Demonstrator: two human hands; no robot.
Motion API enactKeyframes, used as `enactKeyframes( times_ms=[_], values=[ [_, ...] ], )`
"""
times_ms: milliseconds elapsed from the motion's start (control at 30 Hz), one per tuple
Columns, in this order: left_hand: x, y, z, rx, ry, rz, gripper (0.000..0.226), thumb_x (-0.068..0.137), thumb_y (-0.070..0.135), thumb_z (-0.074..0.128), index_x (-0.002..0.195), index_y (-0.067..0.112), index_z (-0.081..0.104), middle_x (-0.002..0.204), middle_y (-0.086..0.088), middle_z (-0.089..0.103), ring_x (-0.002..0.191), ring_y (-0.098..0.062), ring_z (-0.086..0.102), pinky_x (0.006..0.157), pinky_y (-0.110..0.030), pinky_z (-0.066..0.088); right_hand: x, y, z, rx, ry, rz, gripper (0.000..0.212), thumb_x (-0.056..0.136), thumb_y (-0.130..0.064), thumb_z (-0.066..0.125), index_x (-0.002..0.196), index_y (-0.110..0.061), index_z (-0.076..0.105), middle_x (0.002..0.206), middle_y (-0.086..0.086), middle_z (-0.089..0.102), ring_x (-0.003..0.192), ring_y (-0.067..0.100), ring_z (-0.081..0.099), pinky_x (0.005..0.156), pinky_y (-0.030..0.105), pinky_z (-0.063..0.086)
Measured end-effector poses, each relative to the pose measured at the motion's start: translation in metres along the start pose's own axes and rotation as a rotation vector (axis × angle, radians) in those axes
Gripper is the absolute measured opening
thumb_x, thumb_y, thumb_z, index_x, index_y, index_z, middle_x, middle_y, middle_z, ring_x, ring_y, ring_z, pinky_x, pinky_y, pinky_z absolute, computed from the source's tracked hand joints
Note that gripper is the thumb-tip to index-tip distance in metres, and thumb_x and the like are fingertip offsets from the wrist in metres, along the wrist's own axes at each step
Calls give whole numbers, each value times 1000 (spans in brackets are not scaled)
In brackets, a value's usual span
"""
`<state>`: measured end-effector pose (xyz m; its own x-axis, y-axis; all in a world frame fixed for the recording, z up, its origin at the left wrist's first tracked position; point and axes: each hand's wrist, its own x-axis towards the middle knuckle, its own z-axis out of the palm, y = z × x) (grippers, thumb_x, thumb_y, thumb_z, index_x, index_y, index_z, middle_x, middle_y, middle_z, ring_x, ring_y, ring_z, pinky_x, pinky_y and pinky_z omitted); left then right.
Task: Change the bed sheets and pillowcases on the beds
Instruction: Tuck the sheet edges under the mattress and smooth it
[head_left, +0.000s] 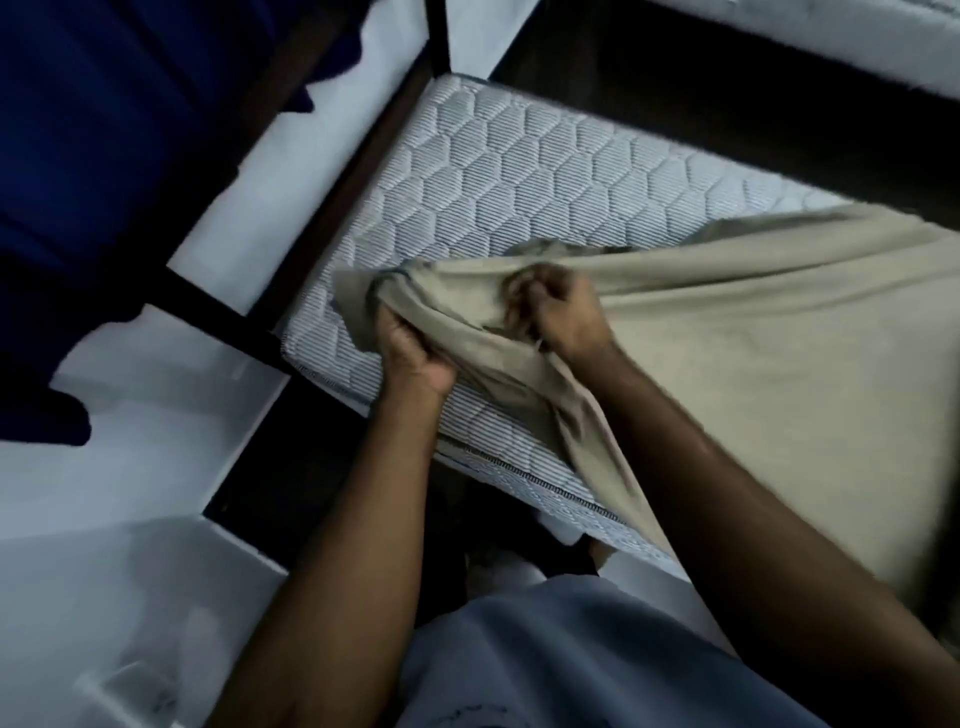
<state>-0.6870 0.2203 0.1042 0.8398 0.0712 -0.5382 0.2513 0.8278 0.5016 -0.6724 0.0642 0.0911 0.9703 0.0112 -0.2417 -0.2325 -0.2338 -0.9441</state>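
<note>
While the beige sheet (753, 332) lies over the right part of the quilted mattress (498, 171), its bunched corner is what I'm watching: left hand (410, 348) has fingers curled tight round the gathered edge, right hand (561, 312) pinches a fold just beside it. My guess is they're finding the corner to pull it over the mattress corner (311, 332) nearby, which is bare. Dark bed frame (332, 208) hugs that corner, so it could be tight tucking. Blue fabric (93, 156) hangs left, white floor (130, 571) below.
</note>
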Motion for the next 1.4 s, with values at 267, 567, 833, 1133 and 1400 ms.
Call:
enactKeyframes(
  times_ms=[267,567,833,1133,1400],
  values=[
    [-28,34,-42,96,-2,-11,49,103,37,36,103,9,77,107,-16,75,100,-30,72,92,-43,57,50,-27,38,-652,-535,-423,58,97,-19,62,150,-14,40,127,-2,55,114,22,58,104,34,43],
    [-61,63,-102,-8,233,166,25,95,31,58,104,12,71,96,-10,76,95,-27,69,89,-41,56,38,-9,104,-764,-843,-42,31,102,-26,55,115,1,65,122,16,66,117,30,59,86,25,41],
    [-51,69,-139,-105,530,174,41,87,32,73,122,11,71,120,-17,72,105,-33,68,85,-44,57,83,-80,70,-300,384,-361,33,81,0,35,108,9,51,115,27,50,107,34,48,91,27,31],
    [-54,16,-106,322,463,-225,37,109,26,36,134,7,55,115,-10,62,90,-23,62,86,-35,53,33,-70,49,-340,36,-327,31,97,-34,37,77,-22,58,79,-2,59,81,16,54,78,37,44],
    [-25,37,-83,260,457,132,18,84,34,77,90,17,76,101,-14,76,96,-34,72,86,-44,59,38,-18,42,-1233,-663,233,23,96,-22,59,97,-4,72,87,10,75,60,15,67,60,28,55]
  ],
)
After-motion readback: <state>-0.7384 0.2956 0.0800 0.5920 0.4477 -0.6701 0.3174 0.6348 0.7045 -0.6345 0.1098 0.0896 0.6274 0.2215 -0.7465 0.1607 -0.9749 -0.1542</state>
